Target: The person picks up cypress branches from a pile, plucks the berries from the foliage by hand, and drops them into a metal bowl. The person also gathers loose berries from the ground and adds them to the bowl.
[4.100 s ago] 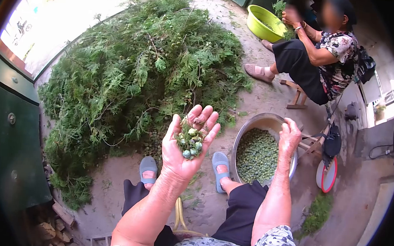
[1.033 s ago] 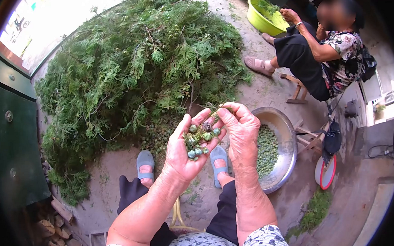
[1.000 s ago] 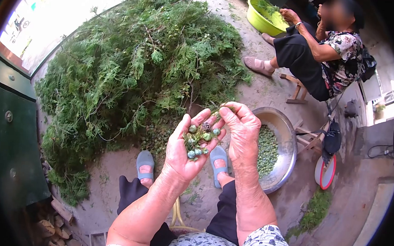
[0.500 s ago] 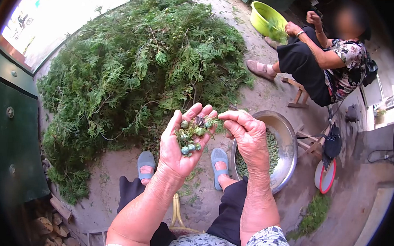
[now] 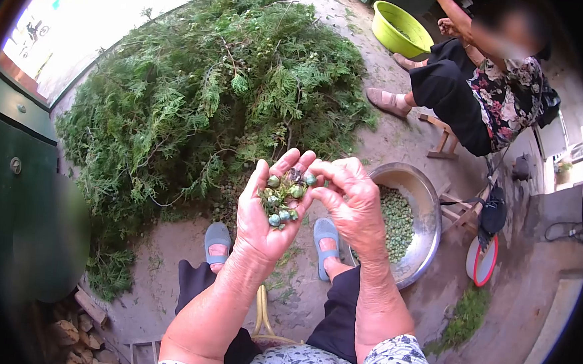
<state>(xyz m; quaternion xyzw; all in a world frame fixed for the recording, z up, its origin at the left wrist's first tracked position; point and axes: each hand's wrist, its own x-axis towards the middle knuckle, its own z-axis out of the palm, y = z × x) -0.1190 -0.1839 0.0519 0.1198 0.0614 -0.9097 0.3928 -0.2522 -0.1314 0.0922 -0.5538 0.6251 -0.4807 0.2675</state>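
My left hand is held palm up with its fingers cupped. In it lies a clump of bluish-green cypress cones with bits of green sprig among them. At the fingertips of that hand, my right hand pinches toward the clump's right edge, thumb and forefinger close to one cone. What exactly sits in the pinch is partly hidden by the fingers. Below and right of my right hand stands a metal basin holding many loose green cones.
A big heap of cypress branches covers the floor ahead. At the upper right a person sits on a wooden stool, beside a yellow-green basin. Split firewood lies lower left; a red-rimmed white container stands right.
My right hand has moved slightly left, closer over the clump in my left palm. The seated person's arm has gone up, and the sprig they held over the yellow-green basin is out of sight.
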